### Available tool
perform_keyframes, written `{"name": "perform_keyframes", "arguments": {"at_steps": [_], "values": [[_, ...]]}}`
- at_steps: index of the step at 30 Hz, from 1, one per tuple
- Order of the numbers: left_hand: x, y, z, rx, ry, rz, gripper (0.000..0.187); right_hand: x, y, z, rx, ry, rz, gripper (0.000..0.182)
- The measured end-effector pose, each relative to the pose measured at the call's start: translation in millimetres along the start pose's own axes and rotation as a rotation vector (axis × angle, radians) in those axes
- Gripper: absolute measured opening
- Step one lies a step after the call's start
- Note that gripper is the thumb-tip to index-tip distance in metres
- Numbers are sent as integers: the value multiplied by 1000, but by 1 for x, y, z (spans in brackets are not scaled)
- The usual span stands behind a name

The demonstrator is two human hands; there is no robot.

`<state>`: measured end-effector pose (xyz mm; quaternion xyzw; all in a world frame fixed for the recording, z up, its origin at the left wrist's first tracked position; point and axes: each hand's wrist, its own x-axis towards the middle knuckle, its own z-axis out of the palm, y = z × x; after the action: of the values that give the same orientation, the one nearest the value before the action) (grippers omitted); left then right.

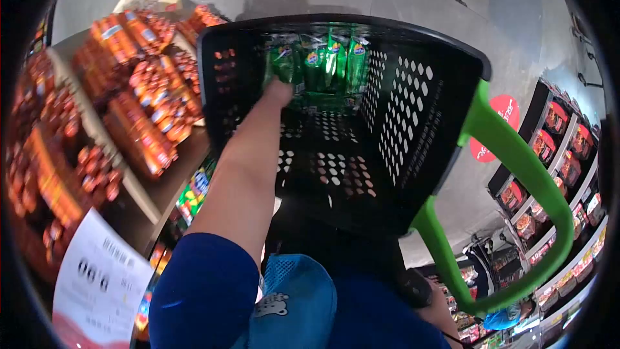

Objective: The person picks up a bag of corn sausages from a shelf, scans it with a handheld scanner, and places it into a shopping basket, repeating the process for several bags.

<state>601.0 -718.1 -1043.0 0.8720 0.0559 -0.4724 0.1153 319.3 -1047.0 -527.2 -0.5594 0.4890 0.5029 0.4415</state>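
Observation:
A black shopping basket (426, 45) with oval holes and a green handle (516, 148) fills the middle of the view. At its far end stand several green packs (336, 61) side by side. My left hand (279, 92) reaches inside and is at the leftmost green pack (284, 61), its fingers mostly hidden behind or against the pack. Low at the right, my right hand (436, 304) is closed round a dark grip (416, 286) beside the basket's near side.
Orange-red packs (152, 90) lie heaped on a shelf at the left, with a white price tag (103, 278) in front. Packaged goods (568, 155) line shelves at the right. A red round floor sticker (504, 113) shows behind the handle.

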Motion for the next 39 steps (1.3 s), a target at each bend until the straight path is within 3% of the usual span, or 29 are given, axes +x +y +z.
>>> {"name": "perform_keyframes", "arguments": {"at_steps": [1, 2, 5, 7, 11, 14, 17, 20, 21, 23, 26, 28, 29, 30, 31, 33, 36, 39], "values": [[1, 10, -3, -71, 15, -97, 61, 5, -8, 4, 74, 49, 76, 57], [-1, 21, -9, -144, 36, -193, 64, 11, 7, 3, 9, 45, -4, 58], [5, 23, 2, -219, 212, -274, 66, 27, 5, 5, 49, 48, 154, 57], [17, 18, 11, -275, 251, -221, 65, 42, 12, 5, -64, 28, 72, 55], [-3, 34, 3, -144, 174, -102, 56, 37, -1, 15, 93, 49, 159, 54], [-25, 34, 11, -206, 261, -70, 46, 26, -17, 12, 60, 41, 63, 51], [-92, 44, -11, -394, 343, -10, 39, 6, -13, 5, 14, -40, -35, 53], [-192, 65, -51, -722, 272, 37, 33, -18, 4, -4, -62, -135, -31, 62], [-232, 72, -67, -881, 204, 32, 32, -26, 14, -8, 18, -153, -108, 59], [-305, 77, -88, -1164, 138, 274, 24, -47, 12, -16, -20, -149, -250, 53], [-437, 95, -144, -1278, 24, 336, 36, -92, -16, -30, -60, -149, -503, 57], [-519, 101, -178, -1260, -70, 427, 51, -133, -51, -38, 71, -374, -719, 64], [-552, 101, -184, -1257, -60, 501, 54, -149, -59, -48, -182, -343, -842, 68], [-585, 102, -191, -1265, -62, 571, 57, -163, -66, -46, -62, -391, -905, 72], [-618, 103, -199, -1271, -61, 644, 59, -186, -85, -42, -154, -384, -1040, 76], [-667, 96, -203, -1258, -76, 749, 62, -209, -101, -28, 16, -581, -1264, 82], [-723, 82, -200, -1231, -100, 833, 58, -238, -123, -12, -127, -682, -1521, 78], [-772, 58, -196, -1110, 25, 915, 57, -274, -105, 18, -82, -841, -1621, 72]]}}
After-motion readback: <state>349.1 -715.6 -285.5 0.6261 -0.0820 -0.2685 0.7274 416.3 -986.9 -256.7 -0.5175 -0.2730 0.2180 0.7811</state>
